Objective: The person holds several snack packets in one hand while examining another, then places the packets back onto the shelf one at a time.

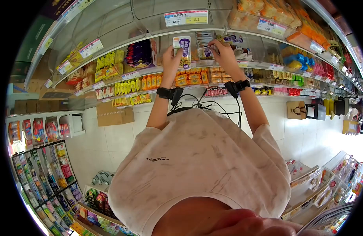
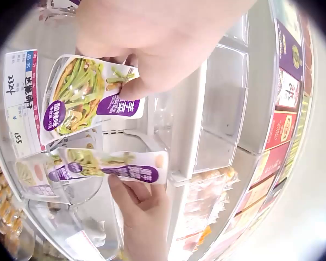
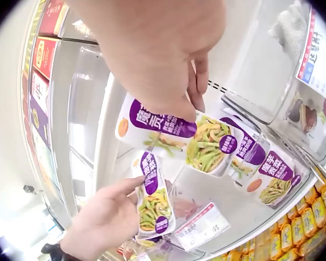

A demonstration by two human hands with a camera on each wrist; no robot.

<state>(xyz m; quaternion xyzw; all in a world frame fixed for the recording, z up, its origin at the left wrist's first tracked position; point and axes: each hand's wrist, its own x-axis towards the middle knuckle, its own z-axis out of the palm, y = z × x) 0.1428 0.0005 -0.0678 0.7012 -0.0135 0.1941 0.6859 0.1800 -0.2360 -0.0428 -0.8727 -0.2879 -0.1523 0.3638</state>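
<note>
My left hand [image 1: 171,63] pinches a white and purple snack packet [image 1: 184,53] by its upper left side, its printed face toward me. In the left wrist view that packet [image 2: 87,98] lies under the thumb of the left hand [image 2: 152,49]. My right hand [image 1: 225,57] is at the shelf bin, thumb and fingers on the edge of a row of like packets [image 1: 205,44]. The right wrist view shows the right hand [image 3: 157,60] gripping a packet [image 3: 206,144], with more packets [image 3: 271,176] beside it in the clear bin.
Price tags [image 1: 186,18] line the shelf edges. Orange snack packs [image 1: 189,77] fill the shelf below, and dark purple packets [image 1: 140,54] stand to the left. A cardboard box [image 1: 114,114] sits on the floor at left. Black cables [image 1: 213,103] hang between the wrists.
</note>
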